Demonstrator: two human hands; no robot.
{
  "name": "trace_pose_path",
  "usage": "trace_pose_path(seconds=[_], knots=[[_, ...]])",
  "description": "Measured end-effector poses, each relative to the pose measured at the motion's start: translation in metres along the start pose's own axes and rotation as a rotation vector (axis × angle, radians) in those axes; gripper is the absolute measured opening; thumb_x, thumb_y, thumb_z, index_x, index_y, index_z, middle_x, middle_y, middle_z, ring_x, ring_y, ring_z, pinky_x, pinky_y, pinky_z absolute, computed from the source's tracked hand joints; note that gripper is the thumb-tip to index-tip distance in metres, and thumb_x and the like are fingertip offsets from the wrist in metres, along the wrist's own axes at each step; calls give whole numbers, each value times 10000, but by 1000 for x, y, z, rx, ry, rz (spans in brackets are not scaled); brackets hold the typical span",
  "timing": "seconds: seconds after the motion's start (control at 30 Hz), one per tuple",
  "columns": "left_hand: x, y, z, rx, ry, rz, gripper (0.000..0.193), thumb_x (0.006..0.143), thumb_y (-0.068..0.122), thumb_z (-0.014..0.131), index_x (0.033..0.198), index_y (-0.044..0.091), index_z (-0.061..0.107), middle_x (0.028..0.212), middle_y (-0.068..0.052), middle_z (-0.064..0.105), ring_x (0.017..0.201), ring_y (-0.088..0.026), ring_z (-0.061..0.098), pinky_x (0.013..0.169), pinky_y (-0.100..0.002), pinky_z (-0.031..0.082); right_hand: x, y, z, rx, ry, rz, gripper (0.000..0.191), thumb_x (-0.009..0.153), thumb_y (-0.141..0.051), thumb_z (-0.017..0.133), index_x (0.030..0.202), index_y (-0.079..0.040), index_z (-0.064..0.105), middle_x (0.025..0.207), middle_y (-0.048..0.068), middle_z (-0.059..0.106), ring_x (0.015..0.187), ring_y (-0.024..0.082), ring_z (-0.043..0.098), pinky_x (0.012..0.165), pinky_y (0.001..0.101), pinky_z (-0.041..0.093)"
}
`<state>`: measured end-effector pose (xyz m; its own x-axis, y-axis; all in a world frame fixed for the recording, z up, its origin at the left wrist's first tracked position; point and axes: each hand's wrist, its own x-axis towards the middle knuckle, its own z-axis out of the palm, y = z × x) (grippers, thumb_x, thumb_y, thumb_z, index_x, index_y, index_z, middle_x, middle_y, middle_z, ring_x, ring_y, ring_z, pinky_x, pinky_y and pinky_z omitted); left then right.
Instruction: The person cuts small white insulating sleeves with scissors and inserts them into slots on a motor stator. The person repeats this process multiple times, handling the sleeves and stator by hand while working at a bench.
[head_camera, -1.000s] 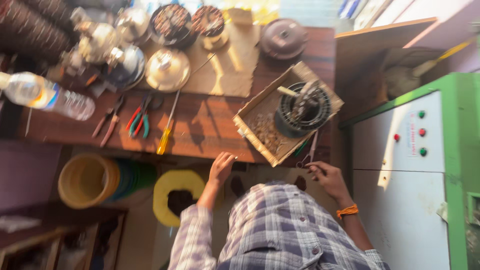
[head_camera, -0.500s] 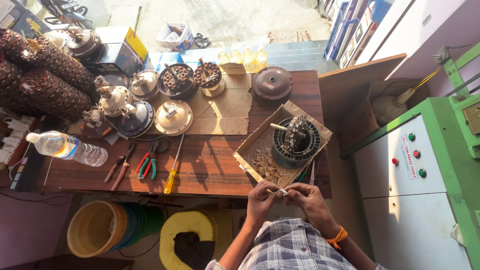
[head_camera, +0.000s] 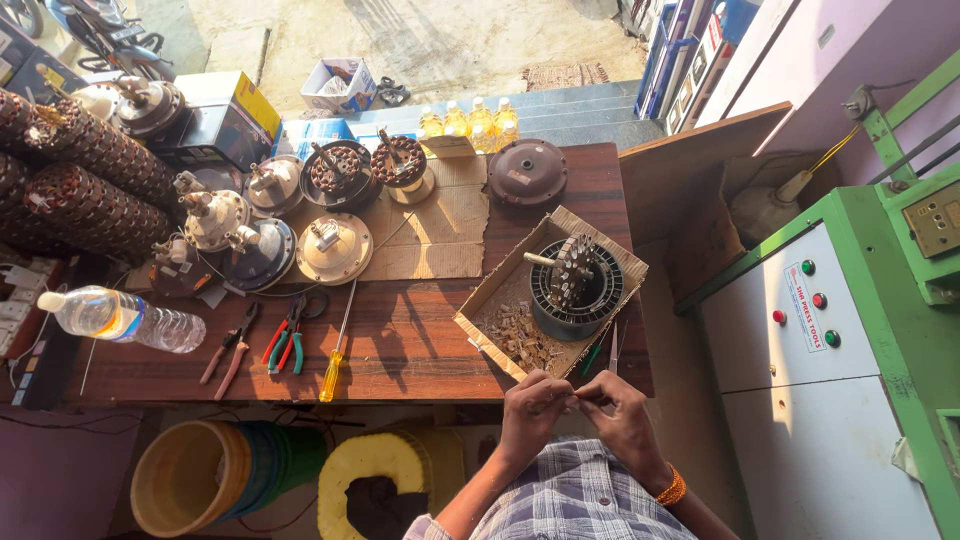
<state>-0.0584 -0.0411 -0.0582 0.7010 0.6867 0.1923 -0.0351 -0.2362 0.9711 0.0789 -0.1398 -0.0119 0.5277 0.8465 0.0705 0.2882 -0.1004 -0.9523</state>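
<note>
My left hand (head_camera: 533, 408) and my right hand (head_camera: 622, 412) meet at the near edge of the wooden table (head_camera: 420, 350), fingertips pinched together on a small thin piece that is too small to name. Just beyond them lies an open cardboard box (head_camera: 500, 290) holding a dark round fan stator (head_camera: 575, 290) with a shaft, and a pile of small brown scraps (head_camera: 520, 335). An orange band circles my right wrist.
A yellow-handled screwdriver (head_camera: 334, 360), pliers (head_camera: 230, 355) and red-green cutters (head_camera: 285, 345) lie left of the box. A water bottle (head_camera: 120, 318) lies at the table's left end. Several fan motors (head_camera: 330, 245) crowd the back. A green machine (head_camera: 850, 380) stands right; buckets (head_camera: 190, 480) sit below.
My hands came together from being apart under the table edge and now pinch a small piece between them. The view has tilted up, showing more of the floor beyond the table.
</note>
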Motion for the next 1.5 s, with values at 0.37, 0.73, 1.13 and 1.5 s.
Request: trace_pose_path(seconds=[0.37, 0.73, 1.13, 1.5], knots=[[17, 1, 10, -405, -31, -273, 153, 896, -12, 726, 1045, 13, 755, 945, -56, 756, 826, -82, 725, 616, -214, 581, 5, 18, -11, 348, -3, 33, 102, 910, -90, 740, 969, -7, 739, 934, 50, 706, 795, 114, 692, 709, 265, 564], [25, 39, -1, -147, -107, -122, 131, 905, 34, 704, 1023, -9, 741, 908, -73, 751, 838, -67, 718, 637, -216, 599, 6, 11, -16, 70, 16, -124, 121, 855, -22, 736, 974, -32, 720, 986, 46, 714, 805, 122, 700, 682, 268, 583], [28, 41, 26, 93, 96, -55, 64, 824, 32, 723, 851, -25, 708, 708, -94, 699, 639, -116, 702, 574, -252, 546, 7, 8, -9, -117, 119, -321, 44, 945, -32, 612, 988, -35, 602, 1069, 98, 666, 982, 236, 660, 818, 348, 540], [42, -2, 22, 9, 357, -221, 115, 923, 70, 649, 891, -5, 729, 704, -96, 713, 613, -75, 626, 550, -229, 506, 5, 13, -28, 461, 560, -426, 50, 1085, -98, 524, 1132, -86, 535, 1015, 72, 621, 911, 175, 635, 876, 365, 624]])
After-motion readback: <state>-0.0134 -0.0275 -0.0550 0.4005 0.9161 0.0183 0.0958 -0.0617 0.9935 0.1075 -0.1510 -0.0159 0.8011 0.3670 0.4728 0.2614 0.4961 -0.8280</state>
